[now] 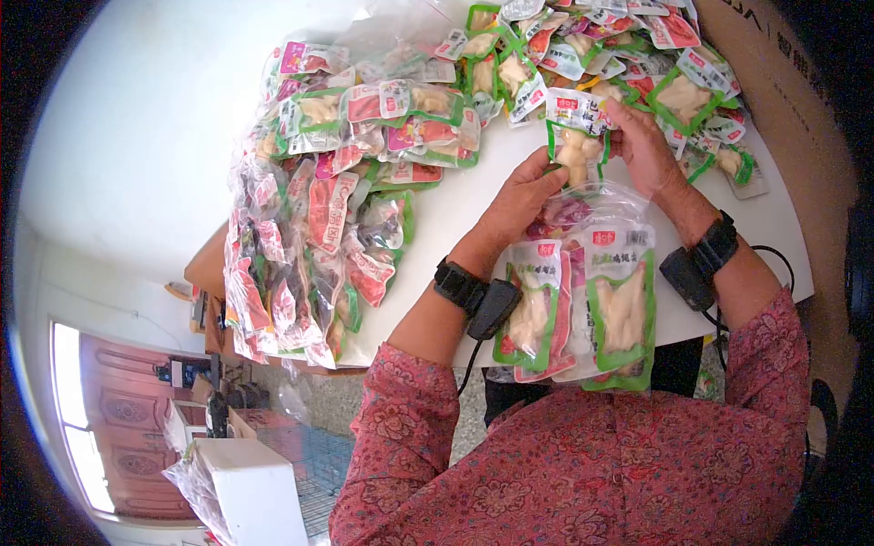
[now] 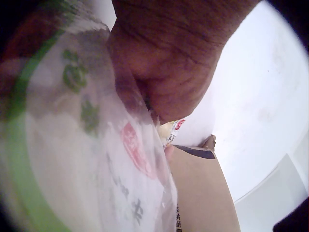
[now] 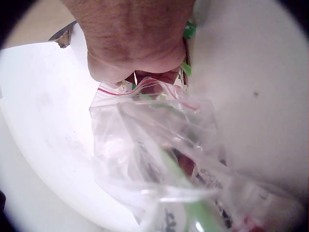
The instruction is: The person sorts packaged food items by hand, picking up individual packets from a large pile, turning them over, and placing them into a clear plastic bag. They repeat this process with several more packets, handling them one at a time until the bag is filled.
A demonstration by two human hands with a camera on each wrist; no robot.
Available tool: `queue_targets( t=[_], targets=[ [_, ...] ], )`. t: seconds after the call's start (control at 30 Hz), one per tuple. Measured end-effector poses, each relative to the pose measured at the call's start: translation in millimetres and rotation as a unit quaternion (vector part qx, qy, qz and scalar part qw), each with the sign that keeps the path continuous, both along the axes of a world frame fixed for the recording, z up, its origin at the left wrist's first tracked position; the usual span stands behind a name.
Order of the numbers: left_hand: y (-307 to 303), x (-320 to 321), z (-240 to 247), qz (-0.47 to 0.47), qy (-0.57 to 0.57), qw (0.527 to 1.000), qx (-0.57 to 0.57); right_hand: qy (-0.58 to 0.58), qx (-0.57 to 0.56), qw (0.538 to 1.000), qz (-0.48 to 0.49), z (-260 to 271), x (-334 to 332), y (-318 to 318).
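Observation:
Both hands hold one small green-edged food packet (image 1: 575,150) upright over the white table, its clear window showing pale pieces like chicken feet. My left hand (image 1: 523,198) pinches its lower left edge. At its upper right edge, my right hand (image 1: 645,150) grips it with thumb and fingers. Just below the hands, a clear zip bag (image 1: 628,211) holds several similar packets and hangs over the table's front edge. In the right wrist view the mouth of this zip bag (image 3: 154,108) shows red lines, below my right hand (image 3: 135,43). Plastic covers much of the left wrist view.
A large clear bag of packets (image 1: 332,200) lies on the left of the white table (image 1: 437,246). Loose packets (image 1: 683,96) are heaped at the back right. A cardboard box (image 1: 783,109) stands along the right side. At lower left is a white box (image 1: 250,491).

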State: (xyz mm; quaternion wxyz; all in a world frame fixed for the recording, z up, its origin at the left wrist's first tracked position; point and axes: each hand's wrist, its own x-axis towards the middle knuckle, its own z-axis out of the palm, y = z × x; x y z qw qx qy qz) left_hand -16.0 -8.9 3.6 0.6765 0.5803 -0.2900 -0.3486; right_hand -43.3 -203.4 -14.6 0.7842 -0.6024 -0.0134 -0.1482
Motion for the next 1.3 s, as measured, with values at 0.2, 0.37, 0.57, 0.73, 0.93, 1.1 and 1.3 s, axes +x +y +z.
queue_targets(
  t=[0.2, 0.37, 0.57, 0.73, 0.93, 1.1, 1.3],
  targets=[
    [0, -3, 6, -0.004, 0.026, 1.0, -0.006, 0.012, 0.029, 0.999, 0.008, 10, -6, 6],
    [1, -1, 3, -0.009, 0.037, 0.999, 0.004, -0.016, -0.004, 1.0, 0.005, 6, -5, 3],
    [-2, 4, -8, 0.001, 0.006, 1.0, -0.005, -0.01, -0.014, 1.0, -0.021, 4, -3, 4],
    [-1, 3, -6, -0.007, 0.014, 1.0, -0.01, 0.0, -0.005, 1.0, -0.027, 2, -2, 3],
    [-1, 2, -3, -0.015, 0.007, 1.0, -0.014, 0.0, -0.021, 0.999, -0.029, 3, -2, 3],
    [0, 1, -1, -0.01, 0.011, 1.0, -0.008, -0.004, -0.016, 0.999, -0.03, 5, -4, 4],
    [-1, 4, -7, -0.012, -0.01, 1.0, 0.015, -0.014, -0.099, 0.994, -0.036, 9, -4, 4]
  ],
)
